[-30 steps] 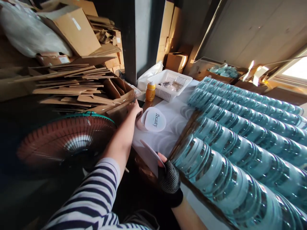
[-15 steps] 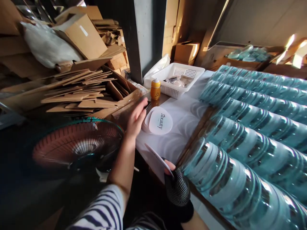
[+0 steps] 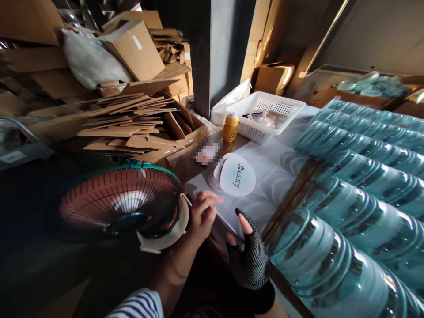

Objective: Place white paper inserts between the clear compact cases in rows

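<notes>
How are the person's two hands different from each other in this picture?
The left hand is bare, while the right hand wears a dark fingerless glove with a dotted texture. The left hand comes from a striped sleeve; no sleeve shows at the right hand's wrist. The left hand lies nearer the fan, the right hand nearer the rows of clear lids. Both hands hold the same thin white card at the table edge.

The tabletop (image 3: 185,165) is brown at its far left corner, with a white sheet (image 3: 265,172) spread over the rest. On the sheet lies a stack of white "Beauty" labels (image 3: 236,180). Farther off stand a yellow bottle (image 3: 230,128) and a white plastic basket (image 3: 265,115). Rows of stacked clear lids (image 3: 347,207) fill the right side.
</notes>
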Demonstrator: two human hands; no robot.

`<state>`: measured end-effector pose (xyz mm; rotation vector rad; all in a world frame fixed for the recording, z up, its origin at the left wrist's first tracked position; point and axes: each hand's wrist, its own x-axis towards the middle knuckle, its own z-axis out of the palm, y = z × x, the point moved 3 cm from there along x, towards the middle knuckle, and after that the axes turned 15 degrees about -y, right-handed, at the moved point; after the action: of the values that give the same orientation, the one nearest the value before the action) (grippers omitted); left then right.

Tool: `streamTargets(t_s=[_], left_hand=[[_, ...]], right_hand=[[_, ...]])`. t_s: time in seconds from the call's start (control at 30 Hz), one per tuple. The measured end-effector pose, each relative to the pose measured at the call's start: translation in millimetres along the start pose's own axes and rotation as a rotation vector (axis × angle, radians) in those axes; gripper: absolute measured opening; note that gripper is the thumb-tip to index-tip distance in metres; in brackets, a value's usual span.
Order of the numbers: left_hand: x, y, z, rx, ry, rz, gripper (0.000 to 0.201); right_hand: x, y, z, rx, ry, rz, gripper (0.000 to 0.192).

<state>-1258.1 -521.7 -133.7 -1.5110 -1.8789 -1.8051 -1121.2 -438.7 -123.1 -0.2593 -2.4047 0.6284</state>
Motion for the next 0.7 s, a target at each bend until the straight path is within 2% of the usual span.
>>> streamTargets(t_s=[0.1,0.2,0.3,0.4,0.47,0.53,0.6,0.7], left_hand=[[-4.7,0.0,6.3,-0.012,0.058,0.009,0.019],[-2.2,-3.9,10.1,-0.011,0.116,0.052,0.023],[1.7,-12.3,12.0,-0.019,0.107,0.004,0.032],[0.1,-20.5,13.8,-0.070,0.067,-0.090,0.033],[-4.4,-22.8,12.3,-0.061,0.123,-0.096,0.031],[-8.9,-23.5,10.7,-0.030,0.175,-0.072,0.030],[-11.0,-24.0,10.3,-0.023,0.171,-0.045,0.031],[-8.9,-26.7,10.4,-0.056,0.143,-0.111,0.038]], right_hand=[[4.0,-0.3,2.9,-0.033,-0.097,-0.076,0.034],[7.5,4.7,3.0,-0.045,-0.059,-0.028,0.031],[7.3,9.5,2.3,-0.057,-0.012,0.015,0.045],[5.0,10.8,3.1,-0.078,-0.031,0.021,0.052],[3.4,10.2,3.6,-0.097,-0.036,0.032,0.053],[2.4,9.3,5.2,-0.054,-0.068,0.034,0.049],[2.0,8.8,6.8,0.033,-0.108,0.037,0.039],[3.1,9.0,6.4,0.091,-0.111,0.055,0.029]])
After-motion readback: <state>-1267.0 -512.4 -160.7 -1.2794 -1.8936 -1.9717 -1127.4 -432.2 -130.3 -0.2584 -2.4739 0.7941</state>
